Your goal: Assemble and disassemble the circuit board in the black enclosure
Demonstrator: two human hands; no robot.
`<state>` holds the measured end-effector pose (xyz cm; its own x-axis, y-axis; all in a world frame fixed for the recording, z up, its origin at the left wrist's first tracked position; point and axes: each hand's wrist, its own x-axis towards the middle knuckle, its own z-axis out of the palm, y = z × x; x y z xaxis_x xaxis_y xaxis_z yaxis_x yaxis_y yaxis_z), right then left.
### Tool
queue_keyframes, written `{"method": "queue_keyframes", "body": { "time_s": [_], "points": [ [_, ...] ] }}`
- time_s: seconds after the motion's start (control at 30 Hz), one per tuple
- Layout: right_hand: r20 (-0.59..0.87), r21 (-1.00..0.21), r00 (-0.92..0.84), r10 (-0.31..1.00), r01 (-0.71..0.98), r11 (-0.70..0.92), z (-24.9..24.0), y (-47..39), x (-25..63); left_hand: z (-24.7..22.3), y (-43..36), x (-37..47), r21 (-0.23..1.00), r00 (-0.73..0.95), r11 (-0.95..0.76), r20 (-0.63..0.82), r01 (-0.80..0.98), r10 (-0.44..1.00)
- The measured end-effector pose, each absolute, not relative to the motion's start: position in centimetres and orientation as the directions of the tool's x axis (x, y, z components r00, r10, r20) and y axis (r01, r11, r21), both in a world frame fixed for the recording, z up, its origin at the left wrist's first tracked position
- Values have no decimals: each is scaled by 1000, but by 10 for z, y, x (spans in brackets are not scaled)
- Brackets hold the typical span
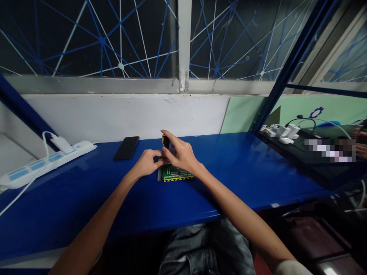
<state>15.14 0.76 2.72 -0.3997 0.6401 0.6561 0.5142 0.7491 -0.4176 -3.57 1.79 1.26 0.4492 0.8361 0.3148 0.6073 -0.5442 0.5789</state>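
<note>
A green circuit board (pixel 178 172) with a yellow toothed strip along its near edge lies on the blue table. My right hand (pixel 183 152) is above the board, its fingers closed around the upright yellow-and-black handle of what looks like a screwdriver (pixel 165 141). The tool's lower end is hidden by fingers. My left hand (pixel 146 163) comes in from the left, thumb and fingers pinched together at the board's far left corner, close to the right fingertips. What the left fingers grip cannot be made out.
A black phone (pixel 126 148) lies left of my hands. A white power strip (pixel 48 162) with a plugged-in charger (pixel 62 144) and cable runs along the left side. Blue frame posts (pixel 275 91) rise at both sides. At far right, white adapters (pixel 283 131) sit near another person's hand (pixel 361 133).
</note>
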Motion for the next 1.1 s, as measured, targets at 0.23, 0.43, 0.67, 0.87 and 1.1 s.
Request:
{"method": "queue_keyframes", "body": {
  "time_s": [0.23, 0.43, 0.67, 0.87, 1.1],
  "points": [
    [656, -424, -393, 644, 515, 745, 26, 10, 151, 12, 18, -36, 574, 414, -532, 335, 623, 846],
    [664, -414, -387, 639, 522, 746, 27, 9, 152, 11, 18, -36, 590, 423, -533, 327, 607, 845],
    [676, -396, -406, 615, 503, 768, 26, 8, 152, 14, 16, -35, 566, 456, -543, 304, 620, 837],
    [657, -400, -396, 642, 538, 742, 25, 10, 151, 13, 18, -36, 557, 428, -525, 308, 643, 850],
    [674, -373, -404, 618, 536, 757, 24, 11, 151, 9, 20, -37, 547, 424, -528, 317, 649, 849]
  ]
}}
